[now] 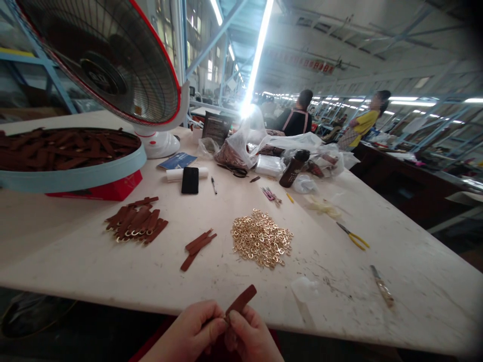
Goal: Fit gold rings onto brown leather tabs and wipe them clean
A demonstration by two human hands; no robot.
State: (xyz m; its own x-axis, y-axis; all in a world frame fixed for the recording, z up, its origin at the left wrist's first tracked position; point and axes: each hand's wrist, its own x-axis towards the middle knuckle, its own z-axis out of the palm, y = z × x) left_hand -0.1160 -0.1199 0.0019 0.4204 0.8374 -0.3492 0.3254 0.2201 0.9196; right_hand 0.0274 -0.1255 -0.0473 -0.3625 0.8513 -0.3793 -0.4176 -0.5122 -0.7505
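A brown leather strap (242, 298) is pinched in my right hand (247, 327), its wide end pointing up and away to the right. Close against it, my left hand (206, 324) has thumb and finger pressed together at the strap's lower end; whether a ring sits there is hidden by the fingers. Beyond my hands lies a heap of gold metal rings (262, 239). Two or so loose brown straps (198, 246) rest left of the heap. Farther left is a pile of brown straps (138, 221) with gold rings at their ends.
At left, a light-blue round tray (128, 166) full of brown strips stands before a large fan (158, 146). A phone (189, 181), pen (214, 185), dark bottle (294, 169), yellow-handled pliers (352, 236) and a knife-like tool (382, 287) lie around. Two people are beyond the table.
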